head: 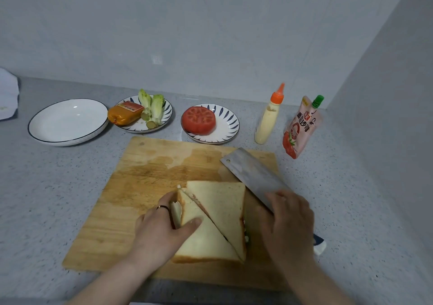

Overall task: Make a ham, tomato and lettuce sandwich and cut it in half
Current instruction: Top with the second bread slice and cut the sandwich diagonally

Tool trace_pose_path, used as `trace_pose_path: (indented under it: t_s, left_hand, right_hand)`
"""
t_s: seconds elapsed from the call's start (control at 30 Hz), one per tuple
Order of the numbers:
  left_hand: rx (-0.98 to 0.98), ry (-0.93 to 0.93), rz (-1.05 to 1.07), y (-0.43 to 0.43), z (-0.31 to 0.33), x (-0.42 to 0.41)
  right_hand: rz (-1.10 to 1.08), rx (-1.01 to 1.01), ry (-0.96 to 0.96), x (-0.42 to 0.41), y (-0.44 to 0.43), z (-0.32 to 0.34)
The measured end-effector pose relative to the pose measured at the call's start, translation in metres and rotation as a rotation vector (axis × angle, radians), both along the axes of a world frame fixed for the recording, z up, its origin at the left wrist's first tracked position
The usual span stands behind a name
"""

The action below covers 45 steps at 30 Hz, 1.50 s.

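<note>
Hands, two: our left hand (161,229) grips the near half (203,241) of the sandwich (218,218), thumb on top and fingers curled round its edge. Our right hand (288,222) lies over the cleaver (250,173) where blade meets handle; we cannot tell whether it clasps it. Sandwich: on the cutting board (140,187), cut corner to corner, halves touching. Risks, as we judge: lifting the near half by one edge may let filling slide from the cut face, and the blade under our palm, just beside the far half (222,201), could nick a finger or drag the bread. Containers: patterned plate (167,114), wrapped ham (124,114) and lettuce (152,107); second patterned plate (229,126), cut tomato (199,120); dark-rimmed white dish (68,121); squeeze bottle (267,121), pale sauce; pouch (300,131), tomato pictured on it.
</note>
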<state>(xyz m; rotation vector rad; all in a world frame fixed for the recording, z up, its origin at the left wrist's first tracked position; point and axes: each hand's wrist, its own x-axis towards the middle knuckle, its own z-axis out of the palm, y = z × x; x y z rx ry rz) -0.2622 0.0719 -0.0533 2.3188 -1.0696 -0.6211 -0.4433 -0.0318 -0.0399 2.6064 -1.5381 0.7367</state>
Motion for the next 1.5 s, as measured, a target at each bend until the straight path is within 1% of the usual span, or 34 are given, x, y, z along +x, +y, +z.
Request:
trace_pose_path:
  t_s: [0.07,0.13,0.17,0.27,0.33,0.37,0.53,0.6,0.67,0.73,0.8,0.97,1.07,1.13,1.23,1.33,1.47,1.5]
  left_hand:
    - [-0.042,0.102,0.028,-0.001,0.001,0.000]
    - [-0.075,0.187,0.059,-0.002,0.001,0.000]
    - [-0.084,0.229,0.069,-0.002,0.001,0.001]
    - [-0.117,0.362,0.087,-0.005,0.001,0.003]
    - [-0.139,0.438,0.083,-0.008,0.002,0.003]
    - [-0.152,0.471,0.089,-0.008,0.004,0.003]
    - [-0.183,0.573,0.149,-0.008,0.010,0.004]
    - [-0.192,0.674,0.188,-0.007,0.011,0.004]
    - [-0.208,0.818,0.237,-0.006,0.011,0.005]
    - [-0.205,0.902,0.254,-0.003,0.010,0.007]
    - [-0.188,0.910,0.216,0.000,0.010,0.007]
    - [-0.214,0.843,0.113,0.006,0.011,0.001]
    - [-0.216,0.824,0.114,0.009,0.008,-0.001]
    - [-0.238,0.817,0.122,0.012,0.009,0.000]
    - [-0.285,0.830,0.119,0.015,0.012,0.004]
    - [-0.337,0.888,0.103,0.019,0.018,0.016]
    - [-0.406,0.961,0.071,0.021,0.033,0.038]
    - [-0.423,0.976,0.068,0.021,0.035,0.048]
  right_hand:
    - [0.187,-0.025,-0.062,0.014,0.021,0.006]
    - [0.302,0.047,0.036,0.024,0.033,0.008]
    - [0.314,0.131,0.101,0.029,0.037,0.011]
    - [0.354,0.345,0.172,0.040,0.039,0.009]
    - [0.359,0.239,0.189,0.043,0.040,0.004]
    - [0.340,0.221,0.220,0.043,0.043,0.003]
    - [0.280,0.229,0.222,0.048,0.047,0.003]
    - [0.280,0.168,0.224,0.047,0.047,-0.001]
    - [0.296,0.136,0.204,0.046,0.049,-0.002]
    - [0.308,0.109,0.196,0.045,0.048,-0.003]
    - [0.308,0.137,0.211,0.045,0.049,-0.002]
    - [0.304,0.162,0.268,0.045,0.049,0.001]
    - [0.299,0.222,0.290,0.044,0.048,0.006]
    - [0.338,0.314,0.315,0.043,0.046,0.007]
    - [0.438,0.534,0.199,0.044,0.040,0.005]
    - [0.431,0.670,0.068,0.052,0.038,0.015]
    - [0.434,1.064,-0.106,0.071,0.031,0.038]
    - [0.453,1.126,-0.132,0.078,0.029,0.043]
